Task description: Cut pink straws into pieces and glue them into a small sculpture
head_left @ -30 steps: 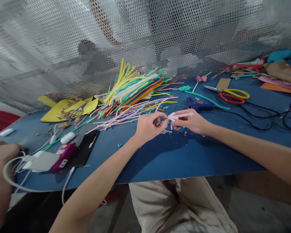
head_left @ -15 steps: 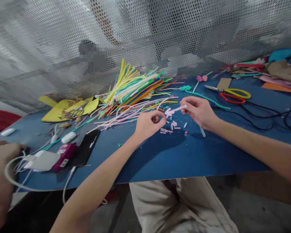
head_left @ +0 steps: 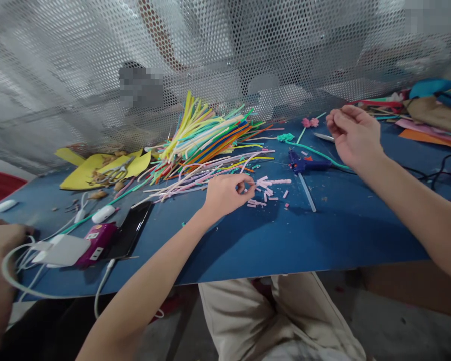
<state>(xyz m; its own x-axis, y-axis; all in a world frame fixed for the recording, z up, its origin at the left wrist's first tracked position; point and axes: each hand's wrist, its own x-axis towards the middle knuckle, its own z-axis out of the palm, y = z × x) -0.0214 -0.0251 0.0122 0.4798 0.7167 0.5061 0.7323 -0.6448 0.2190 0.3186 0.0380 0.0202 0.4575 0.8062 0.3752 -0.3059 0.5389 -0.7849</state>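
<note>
Lilac pipe-cleaner piece (head_left: 280, 181): over the table (head_left: 285, 240), stem pointing right, short strips fanning out at its left end. Left hand (head_left: 225, 193) has that end in a thumb-and-finger pinch, from what I can see. Right hand (head_left: 355, 133) is up and well apart, fingers loosely curled; can't tell from here if anything's between the tips.

Around the piece: cut lilac bits (head_left: 272, 198) just below; glue gun (head_left: 311, 164) to the right, clear glue stick (head_left: 307, 193) near its nose. Scissors (head_left: 324, 137) partly hidden by the right hand, can't confirm contact. Pipe-cleaner pile (head_left: 210, 135) behind the left hand.

My read on step: left steadying the piece, right off it. Next move calls for keeping that pinch light and the right clear of blades and gun.
</note>
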